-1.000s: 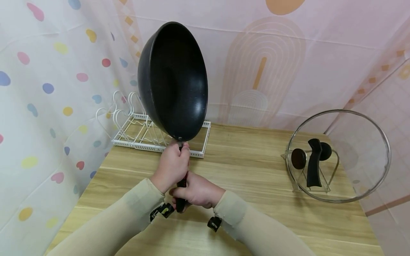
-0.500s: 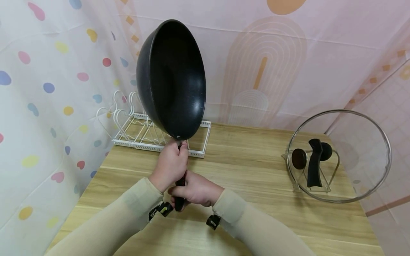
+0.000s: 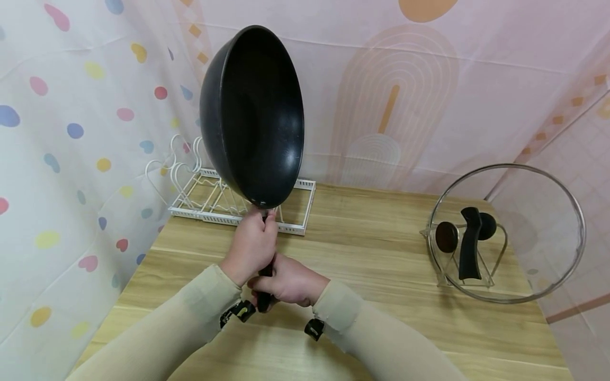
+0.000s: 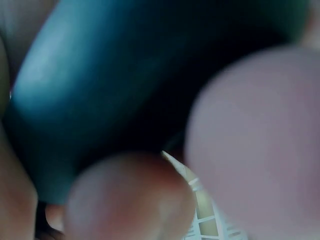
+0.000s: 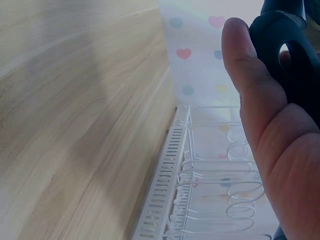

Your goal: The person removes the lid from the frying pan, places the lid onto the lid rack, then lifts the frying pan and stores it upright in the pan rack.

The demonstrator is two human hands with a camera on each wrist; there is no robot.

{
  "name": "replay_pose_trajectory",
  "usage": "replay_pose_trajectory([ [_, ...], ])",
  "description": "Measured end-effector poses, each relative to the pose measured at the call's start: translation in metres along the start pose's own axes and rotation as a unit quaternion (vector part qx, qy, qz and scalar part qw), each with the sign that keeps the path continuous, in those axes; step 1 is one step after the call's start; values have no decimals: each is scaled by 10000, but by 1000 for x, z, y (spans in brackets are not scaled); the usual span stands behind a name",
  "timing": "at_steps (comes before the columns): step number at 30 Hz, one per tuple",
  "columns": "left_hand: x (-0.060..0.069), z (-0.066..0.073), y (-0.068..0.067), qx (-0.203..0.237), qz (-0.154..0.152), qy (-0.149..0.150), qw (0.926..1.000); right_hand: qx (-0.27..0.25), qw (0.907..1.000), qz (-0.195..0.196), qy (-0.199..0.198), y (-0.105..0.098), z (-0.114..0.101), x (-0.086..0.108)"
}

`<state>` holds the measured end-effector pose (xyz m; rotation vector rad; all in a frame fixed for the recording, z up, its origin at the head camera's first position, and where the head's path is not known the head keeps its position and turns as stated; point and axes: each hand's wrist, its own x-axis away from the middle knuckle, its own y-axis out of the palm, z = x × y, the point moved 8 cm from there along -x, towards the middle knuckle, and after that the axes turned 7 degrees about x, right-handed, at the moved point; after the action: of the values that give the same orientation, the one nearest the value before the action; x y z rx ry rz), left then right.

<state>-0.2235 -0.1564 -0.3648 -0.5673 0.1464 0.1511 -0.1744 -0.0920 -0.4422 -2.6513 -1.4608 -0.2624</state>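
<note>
A deep black wok (image 3: 259,116) is held up on its side in the head view, its hollow turned to the right and toward me. My left hand (image 3: 250,246) grips the black handle (image 3: 263,301) close to the pan. Lower down, my right hand (image 3: 293,280) holds the handle near its end. In the left wrist view, blurred fingertips (image 4: 130,200) press around a dark surface. The right thumb (image 5: 262,90) lies along the handle in the right wrist view, beside its hanging hole. Behind the wok stands a white wire rack (image 3: 295,228), partly hidden by it.
On the right, a round glass lid (image 3: 555,291) with a black handle (image 3: 469,248) leans upright in a small wire stand (image 3: 498,254). The wooden tabletop (image 3: 367,238) meets patterned curtains (image 3: 124,174) at its left and back.
The wok and both hands have shifted slightly to the left and up. The grip on the handle looks the same; the rack and lid stay in place.
</note>
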Motion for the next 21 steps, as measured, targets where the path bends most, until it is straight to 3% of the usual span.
replay_pose_trajectory([
  [14,-2,-1,-6,-57,98,59,9999,218,9997,33,-125,0,-1,-6],
  [21,-1,-6,-9,-115,63,-75,9999,304,9994,-33,-178,2,-4,-9],
])
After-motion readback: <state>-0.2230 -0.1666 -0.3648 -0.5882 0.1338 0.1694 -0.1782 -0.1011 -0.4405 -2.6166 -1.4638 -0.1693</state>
